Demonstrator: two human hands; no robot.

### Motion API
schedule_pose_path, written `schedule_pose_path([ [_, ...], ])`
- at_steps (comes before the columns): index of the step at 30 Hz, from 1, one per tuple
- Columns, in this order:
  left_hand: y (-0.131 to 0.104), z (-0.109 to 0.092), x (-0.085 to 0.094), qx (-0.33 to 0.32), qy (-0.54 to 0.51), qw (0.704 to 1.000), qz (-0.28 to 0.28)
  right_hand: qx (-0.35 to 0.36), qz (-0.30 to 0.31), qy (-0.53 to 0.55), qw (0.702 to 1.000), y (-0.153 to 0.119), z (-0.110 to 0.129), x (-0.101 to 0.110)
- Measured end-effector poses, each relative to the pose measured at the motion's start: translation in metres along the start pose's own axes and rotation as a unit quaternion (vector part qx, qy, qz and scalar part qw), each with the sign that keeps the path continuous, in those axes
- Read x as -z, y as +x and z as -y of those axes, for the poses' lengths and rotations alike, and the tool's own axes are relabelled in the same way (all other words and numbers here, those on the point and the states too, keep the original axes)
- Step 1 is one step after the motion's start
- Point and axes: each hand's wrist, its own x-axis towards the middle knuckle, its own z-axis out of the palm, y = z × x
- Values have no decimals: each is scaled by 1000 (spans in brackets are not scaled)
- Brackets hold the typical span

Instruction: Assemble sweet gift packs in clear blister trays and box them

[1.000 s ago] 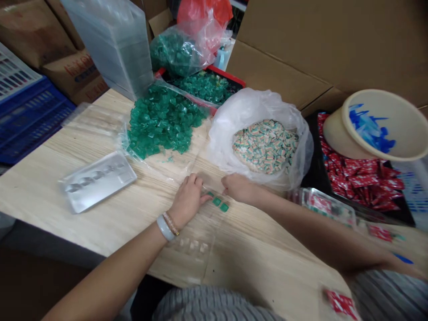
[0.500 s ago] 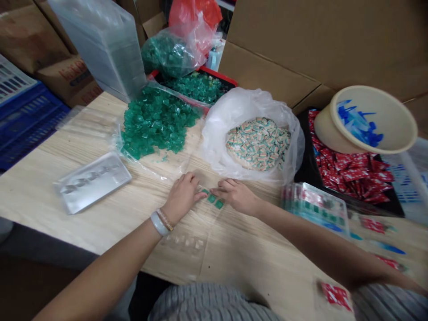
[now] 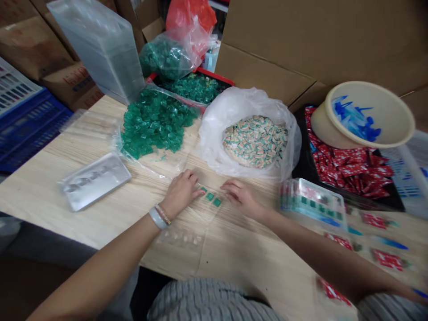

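Steadying the clear plastic (image 3: 204, 214), apparently, the left hand (image 3: 180, 189) rests beside the green squares (image 3: 209, 196), which lie between it and the loosely curled right hand (image 3: 243, 199), though I cannot tell what either grips.

Bare wood runs from the right hand (image 3: 242, 198) to the near edge of the surface (image 3: 239, 254) — room to pass low. Toward the far edge, the green heap (image 3: 155, 122) and white bag (image 3: 249, 101) bar the way, a narrow gap between them. Tall clear boxes (image 3: 110, 58) block the far left corner; clear cases (image 3: 312, 198) stand toward the right edge.
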Motion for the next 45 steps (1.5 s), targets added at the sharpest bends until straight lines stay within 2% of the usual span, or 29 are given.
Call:
schedule_pose_path([
  [5,1,0,1,-3,5,1000,9,-23,45,-41,998,12,6,-4],
  [11,-1,-2,4,-4,8,1000,5,2,56,-84,995,18,7,-13],
  [14,-5,-3,5,8,-7,1000,1,21,13,-104,994,15,11,-14],
  [17,-9,-2,5,11,-45,998,-36,58,-92,-77,991,27,18,5],
  [19,-8,3,10,-10,-82,993,-78,79,-163,-58,982,54,23,32],
  [22,4,25,32,-40,-100,984,-144,57,-212,-68,973,127,26,83],
  [23,12,37,43,-35,-92,981,-165,25,-216,-76,973,158,22,98],
  [25,33,66,66,-3,-66,978,-198,7,-228,-81,970,219,10,123],
  [28,71,112,94,70,-23,973,-221,-118,-223,-184,950,293,-15,140],
  [29,84,123,100,89,-8,971,-223,-148,-210,-215,942,309,-21,139],
  [31,109,137,104,98,18,970,-223,-163,-169,-256,938,328,-26,129],
  [33,132,139,102,71,36,975,-205,-138,-120,-272,945,331,-22,108],
  [36,157,131,96,52,54,987,-140,-92,-60,-266,958,319,-8,68],
  [40,165,132,97,56,50,993,-86,26,27,-217,975,304,-1,26],
  [43,164,142,101,63,45,995,-68,7,48,-193,980,310,-6,13],
  [45,160,144,104,69,35,993,-89,-29,36,-175,983,317,-8,14],
])
